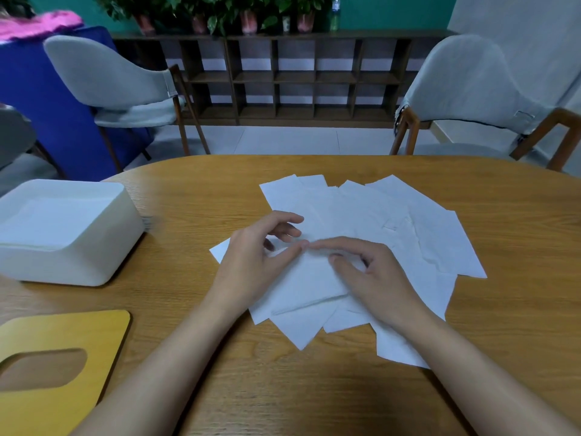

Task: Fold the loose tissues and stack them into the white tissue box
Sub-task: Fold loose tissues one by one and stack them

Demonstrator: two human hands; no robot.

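Note:
Several loose white tissues lie fanned out over the middle of the wooden table. On top of the pile, nearest me, lies a folded tissue. My left hand rests on its left part, thumb and forefinger pinching the tissue's upper edge. My right hand lies on its right part, forefinger stretched along the same edge, tip to tip with my left thumb. The white tissue box stands open at the left, with flat white tissue inside.
A yellow wooden lid with an oval slot lies at the near left corner. Grey chairs stand beyond the table's far edge, left and right. A dark shelf unit runs along the back wall.

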